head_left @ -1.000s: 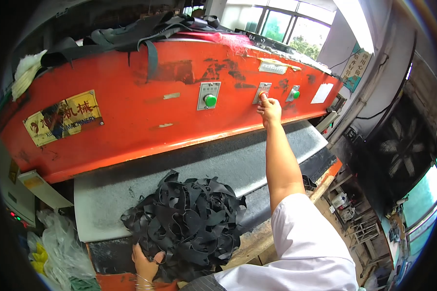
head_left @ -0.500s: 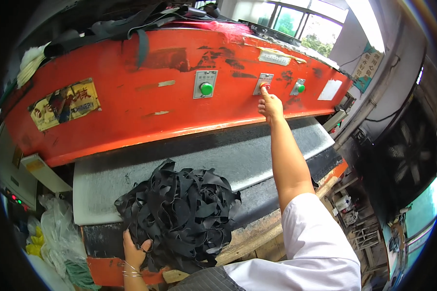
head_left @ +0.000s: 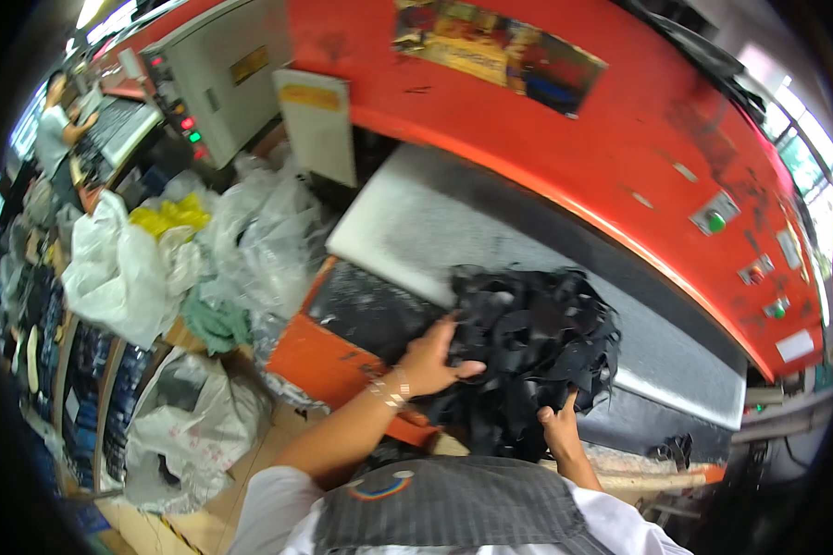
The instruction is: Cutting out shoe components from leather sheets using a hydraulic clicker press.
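A big tangled heap of black leather-like scrap strips (head_left: 537,338) rests at the front edge of the machine's pale bed. My left hand (head_left: 435,359) grips its left side, thumb apart and fingertips hidden among the strips. At the near right side of the heap, my right hand (head_left: 562,430) takes hold with the thumb up and the other fingers partly hidden. The heap is held between both hands, close to my dark striped apron (head_left: 444,509). Behind it stretches the whitish machine bed (head_left: 403,208), under the red press beam (head_left: 491,125).
Green buttons (head_left: 715,222) and a red button (head_left: 755,276) sit on the beam at right. Clear plastic bags (head_left: 273,250) crowd the left, with a white sack (head_left: 190,435) on the floor. Another person (head_left: 55,134) works at the far left. A small black scrap (head_left: 677,450) lies at right.
My right hand has left the red button and come down to the heap's right side. The view has swung left. My left hand stays on the heap.
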The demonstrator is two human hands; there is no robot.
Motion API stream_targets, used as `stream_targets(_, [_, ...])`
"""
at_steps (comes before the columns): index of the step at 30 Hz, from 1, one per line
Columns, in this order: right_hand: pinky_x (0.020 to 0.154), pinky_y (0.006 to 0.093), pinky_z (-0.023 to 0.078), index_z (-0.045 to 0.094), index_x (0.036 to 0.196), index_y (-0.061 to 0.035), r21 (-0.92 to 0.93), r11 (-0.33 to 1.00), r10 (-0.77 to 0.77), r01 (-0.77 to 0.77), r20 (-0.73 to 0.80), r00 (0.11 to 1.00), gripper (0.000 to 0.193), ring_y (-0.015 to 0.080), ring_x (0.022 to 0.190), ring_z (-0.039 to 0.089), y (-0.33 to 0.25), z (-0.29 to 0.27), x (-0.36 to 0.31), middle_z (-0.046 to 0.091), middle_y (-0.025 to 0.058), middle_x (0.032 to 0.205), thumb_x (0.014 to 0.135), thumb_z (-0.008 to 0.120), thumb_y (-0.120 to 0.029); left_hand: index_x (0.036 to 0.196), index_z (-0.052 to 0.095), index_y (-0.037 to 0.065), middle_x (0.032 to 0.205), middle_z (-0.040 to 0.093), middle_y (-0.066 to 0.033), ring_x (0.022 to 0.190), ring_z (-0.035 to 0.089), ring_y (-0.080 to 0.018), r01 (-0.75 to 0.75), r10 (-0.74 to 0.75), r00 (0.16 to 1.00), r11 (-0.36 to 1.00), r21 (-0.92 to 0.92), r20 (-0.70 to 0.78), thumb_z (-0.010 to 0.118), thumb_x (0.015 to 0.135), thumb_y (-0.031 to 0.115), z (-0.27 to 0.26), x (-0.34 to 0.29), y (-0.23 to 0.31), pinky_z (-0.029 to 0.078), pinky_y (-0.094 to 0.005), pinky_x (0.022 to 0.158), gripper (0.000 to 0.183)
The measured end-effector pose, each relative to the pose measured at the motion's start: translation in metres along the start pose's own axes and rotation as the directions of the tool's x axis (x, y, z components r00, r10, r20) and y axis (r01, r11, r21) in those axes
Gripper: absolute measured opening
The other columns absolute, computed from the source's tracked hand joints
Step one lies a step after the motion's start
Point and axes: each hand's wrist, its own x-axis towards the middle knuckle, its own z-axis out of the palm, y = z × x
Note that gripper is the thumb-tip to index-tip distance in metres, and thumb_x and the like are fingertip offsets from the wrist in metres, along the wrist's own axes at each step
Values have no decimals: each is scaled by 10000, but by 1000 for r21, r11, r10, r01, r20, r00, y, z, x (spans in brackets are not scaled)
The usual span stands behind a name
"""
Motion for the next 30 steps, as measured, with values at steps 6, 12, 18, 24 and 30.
stream_targets(6, [1048,438,318,443,1320,-5,-293,950,-52,111,202,978,934,331,1191,452,-77,116,31,537,164,1228,623,872,-455,1449,258,16,1396,431,-270,1278,464,-375,12,29,983,975,-224,179,677,821,201,4,-2,-33,367,-385,1066,777])
stream_targets(12, [1025,478,324,550,1240,-36,-800,584,-144,140,68,987,816,394,1162,481,-92,168,41,563,206,1222,537,873,-295,1415,357,-6,1409,427,-255,1309,446,-316,-341,350,929,936,-85,120,649,822,105,-85,-11,-65,337,-381,1097,671])
stream_targets(18, [918,445,466,521,1202,14,-784,574,-26,-236,-305,952,788,410,1068,547,-98,188,37,559,251,1111,523,849,-215,1175,510,-20,1071,588,-206,1028,571,-308,332,80,386,917,219,-919,704,803,205,-302,-32,-190,451,-425,888,475])
stream_targets(24, [944,463,453,500,1247,15,-780,605,3,-160,-199,980,838,432,1111,526,-111,205,53,545,266,1168,532,860,-232,1292,516,40,1056,652,-240,1035,608,-385,210,-254,903,965,-158,-346,526,896,324,-279,94,-234,475,-426,905,487])
stream_targets(30, [946,443,458,498,1252,21,-896,376,-67,-237,-281,957,892,428,1097,552,-101,227,65,547,280,1215,519,888,-306,1204,586,9,1192,615,-222,1130,582,-340,152,-147,982,988,38,-123,599,841,247,-297,130,-200,472,-397,931,434])
